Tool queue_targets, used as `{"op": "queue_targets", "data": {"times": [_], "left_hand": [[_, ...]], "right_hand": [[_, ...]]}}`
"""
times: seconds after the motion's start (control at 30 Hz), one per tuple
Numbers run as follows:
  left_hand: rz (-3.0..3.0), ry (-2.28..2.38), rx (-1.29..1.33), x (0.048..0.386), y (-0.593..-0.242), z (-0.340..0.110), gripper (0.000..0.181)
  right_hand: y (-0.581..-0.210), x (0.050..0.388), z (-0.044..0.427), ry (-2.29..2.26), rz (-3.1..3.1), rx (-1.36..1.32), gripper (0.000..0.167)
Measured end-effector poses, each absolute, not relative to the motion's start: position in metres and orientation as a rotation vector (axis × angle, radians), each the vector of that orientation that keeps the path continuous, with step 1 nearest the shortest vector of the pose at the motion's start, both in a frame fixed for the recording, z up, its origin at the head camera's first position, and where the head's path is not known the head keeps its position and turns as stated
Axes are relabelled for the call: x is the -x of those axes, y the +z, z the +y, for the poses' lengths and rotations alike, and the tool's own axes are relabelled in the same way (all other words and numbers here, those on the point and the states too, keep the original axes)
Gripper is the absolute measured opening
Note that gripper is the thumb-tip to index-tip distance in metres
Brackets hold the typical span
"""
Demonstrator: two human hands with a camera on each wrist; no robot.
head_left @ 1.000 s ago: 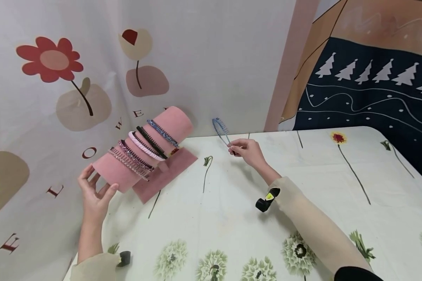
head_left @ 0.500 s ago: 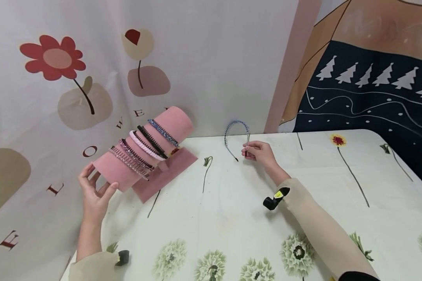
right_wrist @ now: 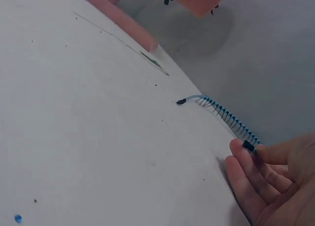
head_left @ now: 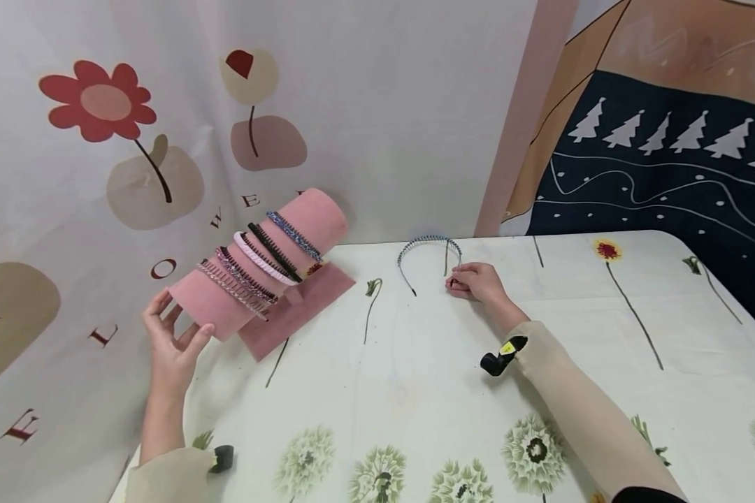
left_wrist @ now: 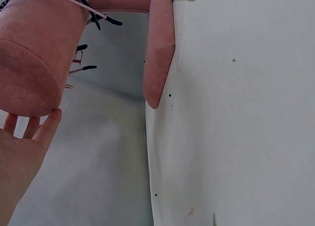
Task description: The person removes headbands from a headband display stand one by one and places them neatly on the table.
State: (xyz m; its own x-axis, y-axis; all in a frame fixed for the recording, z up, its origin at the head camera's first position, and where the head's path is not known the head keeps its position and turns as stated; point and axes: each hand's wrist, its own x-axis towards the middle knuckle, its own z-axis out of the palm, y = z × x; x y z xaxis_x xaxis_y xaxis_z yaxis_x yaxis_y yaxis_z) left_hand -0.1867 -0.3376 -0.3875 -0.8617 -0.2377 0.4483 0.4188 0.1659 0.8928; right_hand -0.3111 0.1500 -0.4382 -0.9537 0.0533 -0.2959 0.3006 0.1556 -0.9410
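A pink padded headband stand (head_left: 314, 216) leans at the left of the table, its roll carrying several toothed headbands in blue, black, light pink and purplish tones. My left hand (head_left: 173, 353) grips the near end of that roll, thumb on one side and fingers on the other. In the left wrist view, the fingertips touch the roll's rim (left_wrist: 34, 105). At the back of the table, my right hand (head_left: 481, 286) pinches one black-tipped end of a blue toothed headband (head_left: 429, 239). Its other tip (right_wrist: 181, 102) points left, at or just above the tabletop in the right wrist view.
The stand's flat pink base (head_left: 302, 311) sits on a white flower-printed tablecloth (head_left: 409, 391). A printed curtain (head_left: 384, 126) hangs right behind the table's back edge. A dark cloth with white trees (head_left: 660, 175) hangs at the right.
My right hand has moved right and slightly down with the blue headband, which has swung from a narrow upright loop to a wide, lower arch. The left hand keeps its hold on the roll.
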Motion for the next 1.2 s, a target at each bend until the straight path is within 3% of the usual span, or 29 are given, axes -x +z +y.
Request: {"op": "queue_targets", "data": {"times": [0.53, 1.2], "left_hand": [[-1.945, -1.745, 0.206, 0.191, -0.388, -0.335, 0.082], [-1.964, -1.740, 0.176, 0.186, -0.388, -0.336, 0.082]], "right_hand": [[-0.445, 0.315, 0.157, -1.867, 2.248, -0.467, 0.046], [-0.454, 0.307, 0.153, -1.808, 2.365, -0.273, 0.050]]}}
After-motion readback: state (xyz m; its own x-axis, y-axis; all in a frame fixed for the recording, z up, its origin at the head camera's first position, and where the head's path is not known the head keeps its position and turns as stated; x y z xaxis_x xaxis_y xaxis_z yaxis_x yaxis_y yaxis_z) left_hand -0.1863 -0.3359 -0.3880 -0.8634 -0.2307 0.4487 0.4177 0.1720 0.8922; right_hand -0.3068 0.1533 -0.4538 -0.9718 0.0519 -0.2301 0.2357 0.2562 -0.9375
